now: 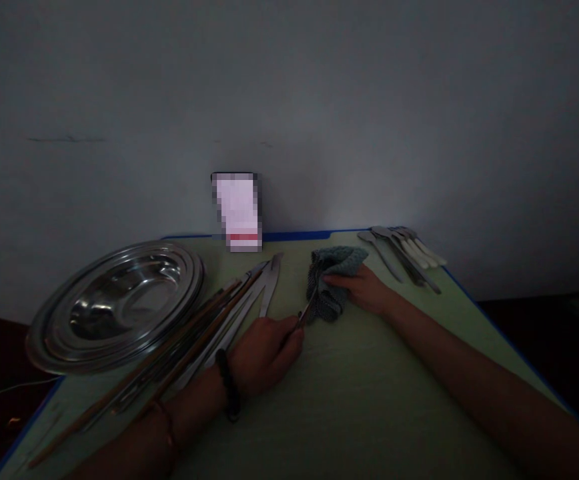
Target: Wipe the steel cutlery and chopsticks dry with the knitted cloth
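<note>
My left hand rests on the pale green table with its fingers closed on the handle of a thin metal utensil, whose far end goes into a grey-blue knitted cloth. My right hand grips that bunched cloth around the utensil's end. Which utensil it is stays hidden by the cloth. The room is dim.
A stack of steel plates sits at the left. Several long metal utensils and wooden sticks lie beside my left hand. More spoons lie at the far right. A small card leans against the wall. The table edge is blue.
</note>
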Available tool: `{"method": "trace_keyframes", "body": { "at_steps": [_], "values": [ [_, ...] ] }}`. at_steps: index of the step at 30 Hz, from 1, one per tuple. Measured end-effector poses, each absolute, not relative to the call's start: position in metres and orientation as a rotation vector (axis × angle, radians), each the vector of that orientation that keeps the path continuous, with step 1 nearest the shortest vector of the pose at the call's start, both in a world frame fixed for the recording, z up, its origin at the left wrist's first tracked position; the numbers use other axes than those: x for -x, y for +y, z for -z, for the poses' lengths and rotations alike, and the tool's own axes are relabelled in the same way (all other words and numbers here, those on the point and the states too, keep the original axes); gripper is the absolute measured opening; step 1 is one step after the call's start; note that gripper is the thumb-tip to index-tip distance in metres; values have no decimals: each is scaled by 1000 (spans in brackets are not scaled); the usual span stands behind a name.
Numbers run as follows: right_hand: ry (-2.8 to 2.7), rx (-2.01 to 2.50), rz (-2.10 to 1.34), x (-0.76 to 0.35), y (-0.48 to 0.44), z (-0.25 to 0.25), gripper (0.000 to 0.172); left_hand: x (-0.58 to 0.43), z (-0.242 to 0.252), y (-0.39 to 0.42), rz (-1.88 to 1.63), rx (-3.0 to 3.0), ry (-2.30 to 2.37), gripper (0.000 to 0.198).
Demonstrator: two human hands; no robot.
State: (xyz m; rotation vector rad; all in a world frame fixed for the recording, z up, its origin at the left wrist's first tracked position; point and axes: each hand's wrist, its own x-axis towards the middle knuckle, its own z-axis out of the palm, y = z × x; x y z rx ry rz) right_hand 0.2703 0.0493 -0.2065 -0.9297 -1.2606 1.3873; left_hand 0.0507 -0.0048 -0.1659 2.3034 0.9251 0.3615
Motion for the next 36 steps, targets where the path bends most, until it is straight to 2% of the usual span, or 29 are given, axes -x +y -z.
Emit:
{"method": "trace_keyframes", "body": {
  "at_steps": [9,12,19,22,27,36],
  "values": [
    [-1417,1135,-1093,-266,46,197,23,-49,164,-3,-384,-2233,886,32],
    [-1395,1094,-1152,-266,46,197,22,-48,165,-2,-407,-2203,879,33],
    [-1294,865,-1545,-272,46,200,25,-48,166,-1,-465,-2103,916,35],
    [-1330,878,-1523,-273,48,203,21,-48,166,-1,-443,-2116,919,35],
    [-1353,938,-1422,-272,49,204,27,-47,166,-1,-407,-2171,891,34],
    [-1297,1020,-1279,-268,47,204,22,-48,166,-1,-424,-2188,897,34]
  ]
}}
